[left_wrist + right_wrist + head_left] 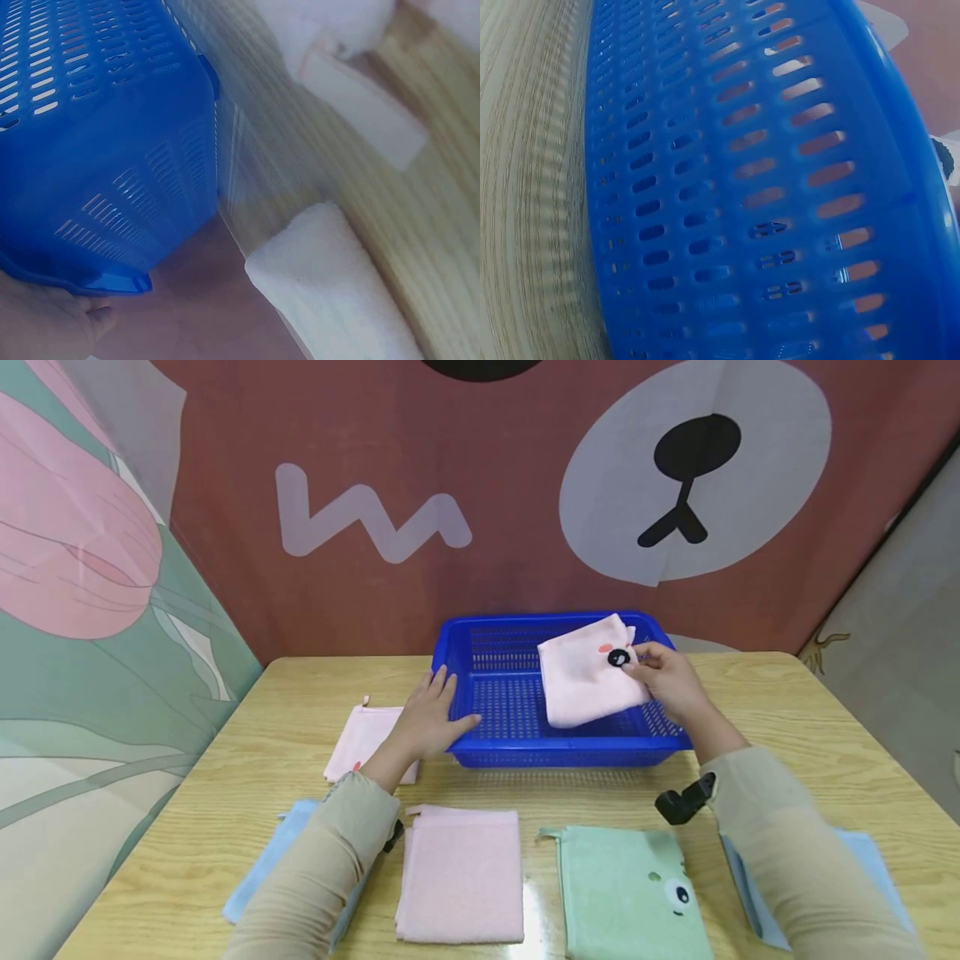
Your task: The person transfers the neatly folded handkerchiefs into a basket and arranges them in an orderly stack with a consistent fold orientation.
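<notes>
A pink folded hand towel (588, 681) with a black eye patch and an orange spot is pinched at its right edge by my right hand (667, 681). It hangs tilted over the right half of a blue plastic basket (573, 744). My left hand (429, 717) rests on the basket's left rim, fingers extended along it and thumb over the front corner. The left wrist view shows fingers (56, 322) at the basket's rim. In the right wrist view the slotted basket wall (735, 165) fills most of the picture, and the right hand is mostly out of sight.
Behind the left forearm lies another pink towel (367, 735). Along the near side are a blue towel (273, 856), a pink towel (465, 877), a green towel (626, 889) with an eye, and another blue towel (870, 860). A printed curtain (375, 593) hangs behind the wooden table (285, 693).
</notes>
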A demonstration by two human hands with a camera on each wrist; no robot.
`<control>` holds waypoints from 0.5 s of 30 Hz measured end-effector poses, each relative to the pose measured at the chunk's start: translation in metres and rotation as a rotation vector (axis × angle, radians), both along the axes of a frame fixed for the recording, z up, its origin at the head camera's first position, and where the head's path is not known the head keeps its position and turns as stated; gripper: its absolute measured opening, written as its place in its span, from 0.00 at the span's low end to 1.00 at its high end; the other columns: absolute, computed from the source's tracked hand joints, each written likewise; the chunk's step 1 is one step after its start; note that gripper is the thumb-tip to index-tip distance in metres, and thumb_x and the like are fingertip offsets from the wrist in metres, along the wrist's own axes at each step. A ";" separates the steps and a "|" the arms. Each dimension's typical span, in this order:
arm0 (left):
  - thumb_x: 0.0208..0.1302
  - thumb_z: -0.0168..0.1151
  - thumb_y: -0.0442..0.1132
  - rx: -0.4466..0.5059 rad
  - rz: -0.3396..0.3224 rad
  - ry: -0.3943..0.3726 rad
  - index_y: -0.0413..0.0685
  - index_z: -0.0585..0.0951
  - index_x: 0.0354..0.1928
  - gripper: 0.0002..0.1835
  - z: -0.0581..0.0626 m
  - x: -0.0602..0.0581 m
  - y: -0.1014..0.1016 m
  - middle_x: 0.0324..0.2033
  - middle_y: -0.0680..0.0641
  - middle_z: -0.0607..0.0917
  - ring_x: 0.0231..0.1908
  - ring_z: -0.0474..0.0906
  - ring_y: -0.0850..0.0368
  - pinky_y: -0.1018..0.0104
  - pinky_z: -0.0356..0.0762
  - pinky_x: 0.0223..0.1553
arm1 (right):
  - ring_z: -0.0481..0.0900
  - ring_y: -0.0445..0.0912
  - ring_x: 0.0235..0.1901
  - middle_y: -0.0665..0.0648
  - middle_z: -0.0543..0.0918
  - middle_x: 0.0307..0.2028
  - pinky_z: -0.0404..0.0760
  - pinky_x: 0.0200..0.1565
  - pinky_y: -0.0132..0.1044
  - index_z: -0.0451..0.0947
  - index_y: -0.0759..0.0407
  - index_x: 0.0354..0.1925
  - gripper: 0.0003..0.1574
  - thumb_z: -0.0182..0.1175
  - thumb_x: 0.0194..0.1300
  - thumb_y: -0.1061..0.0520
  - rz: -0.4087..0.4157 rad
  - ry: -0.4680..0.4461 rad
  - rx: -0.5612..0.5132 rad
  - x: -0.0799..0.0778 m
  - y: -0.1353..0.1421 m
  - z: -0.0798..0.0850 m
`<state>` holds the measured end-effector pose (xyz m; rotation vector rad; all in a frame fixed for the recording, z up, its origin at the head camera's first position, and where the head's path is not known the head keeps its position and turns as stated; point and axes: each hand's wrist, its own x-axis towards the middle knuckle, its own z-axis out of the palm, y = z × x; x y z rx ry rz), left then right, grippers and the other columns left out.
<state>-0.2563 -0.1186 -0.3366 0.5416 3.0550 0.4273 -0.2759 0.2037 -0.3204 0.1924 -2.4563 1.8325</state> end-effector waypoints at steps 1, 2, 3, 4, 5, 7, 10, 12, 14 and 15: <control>0.58 0.43 0.60 0.000 0.001 -0.002 0.37 0.48 0.64 0.42 0.001 0.000 0.000 0.64 0.40 0.43 0.63 0.33 0.45 0.55 0.36 0.60 | 0.72 0.35 0.20 0.46 0.73 0.24 0.73 0.22 0.27 0.65 0.69 0.42 0.11 0.49 0.61 0.64 -0.002 -0.001 -0.006 0.000 -0.001 0.000; 0.58 0.42 0.61 -0.004 0.001 -0.003 0.37 0.47 0.64 0.42 0.001 0.000 0.000 0.64 0.40 0.42 0.63 0.32 0.45 0.55 0.35 0.60 | 0.72 0.35 0.21 0.45 0.73 0.24 0.74 0.22 0.27 0.66 0.69 0.42 0.10 0.49 0.61 0.64 -0.002 -0.001 -0.016 0.000 -0.002 0.000; 0.58 0.42 0.61 -0.004 0.002 -0.006 0.37 0.47 0.64 0.42 0.001 0.001 0.000 0.64 0.40 0.42 0.63 0.32 0.46 0.55 0.35 0.60 | 0.73 0.35 0.21 0.45 0.73 0.24 0.74 0.23 0.27 0.66 0.67 0.41 0.09 0.49 0.61 0.65 -0.003 -0.002 -0.024 0.000 -0.003 0.000; 0.58 0.42 0.61 -0.004 0.002 -0.007 0.37 0.47 0.64 0.42 0.001 0.000 0.000 0.64 0.40 0.42 0.63 0.32 0.46 0.55 0.35 0.60 | 0.72 0.35 0.21 0.45 0.73 0.24 0.74 0.22 0.27 0.66 0.66 0.40 0.08 0.49 0.60 0.65 -0.003 -0.002 -0.032 0.000 -0.004 0.000; 0.58 0.42 0.61 -0.007 0.002 -0.007 0.37 0.47 0.64 0.42 0.002 0.000 0.000 0.64 0.40 0.42 0.63 0.32 0.46 0.56 0.35 0.60 | 0.72 0.35 0.21 0.45 0.74 0.24 0.73 0.22 0.27 0.67 0.65 0.39 0.07 0.50 0.60 0.66 -0.001 -0.003 -0.044 0.000 -0.005 0.000; 0.58 0.41 0.61 -0.015 0.002 -0.003 0.37 0.47 0.64 0.42 0.002 0.000 0.000 0.64 0.40 0.42 0.63 0.32 0.46 0.56 0.35 0.60 | 0.72 0.35 0.21 0.44 0.74 0.24 0.73 0.22 0.26 0.66 0.65 0.38 0.06 0.50 0.60 0.66 0.002 -0.006 -0.050 0.000 -0.006 0.000; 0.58 0.41 0.61 -0.011 0.001 -0.002 0.37 0.47 0.64 0.42 0.001 -0.001 0.000 0.64 0.40 0.42 0.63 0.32 0.46 0.55 0.36 0.60 | 0.72 0.35 0.20 0.44 0.74 0.24 0.72 0.22 0.27 0.65 0.66 0.39 0.07 0.49 0.60 0.66 0.007 -0.010 -0.063 -0.002 -0.007 -0.001; 0.58 0.41 0.61 -0.009 0.002 -0.001 0.37 0.47 0.64 0.42 0.000 -0.001 0.000 0.64 0.40 0.43 0.63 0.32 0.46 0.55 0.36 0.60 | 0.72 0.35 0.21 0.44 0.74 0.24 0.73 0.22 0.27 0.65 0.67 0.40 0.08 0.49 0.60 0.66 0.010 -0.016 -0.060 -0.002 -0.007 -0.002; 0.58 0.42 0.61 0.001 0.004 -0.005 0.37 0.47 0.64 0.42 0.000 -0.001 0.001 0.64 0.40 0.42 0.63 0.32 0.46 0.55 0.35 0.60 | 0.73 0.35 0.22 0.45 0.73 0.25 0.74 0.23 0.27 0.65 0.67 0.40 0.09 0.49 0.61 0.66 0.011 -0.023 -0.054 -0.003 -0.007 -0.004; 0.58 0.42 0.61 -0.001 0.005 -0.004 0.37 0.47 0.64 0.42 0.000 -0.001 0.001 0.64 0.40 0.42 0.63 0.32 0.46 0.55 0.35 0.60 | 0.73 0.35 0.22 0.45 0.73 0.25 0.74 0.24 0.27 0.65 0.67 0.40 0.09 0.49 0.60 0.65 0.010 -0.026 -0.043 -0.004 -0.008 -0.004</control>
